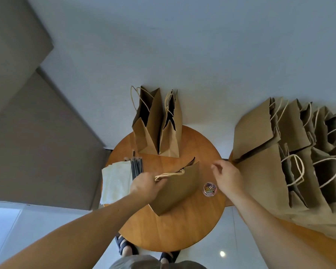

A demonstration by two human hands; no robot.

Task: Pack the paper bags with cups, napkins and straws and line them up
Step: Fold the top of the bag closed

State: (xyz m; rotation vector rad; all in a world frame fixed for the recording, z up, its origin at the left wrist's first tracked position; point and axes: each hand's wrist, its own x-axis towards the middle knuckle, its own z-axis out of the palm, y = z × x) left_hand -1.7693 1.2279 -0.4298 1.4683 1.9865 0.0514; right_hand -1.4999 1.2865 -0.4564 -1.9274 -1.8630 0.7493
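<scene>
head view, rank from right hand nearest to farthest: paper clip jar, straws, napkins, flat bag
From the right hand:
1. paper clip jar, just beside it
2. flat bag, table centre
3. straws, left side
4. napkins, far left

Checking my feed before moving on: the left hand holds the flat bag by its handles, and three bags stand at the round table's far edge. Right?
Not quite: the head view shows two standing bags there, not three, on the round table. The left hand does hold the flat bag by its handles.
</scene>
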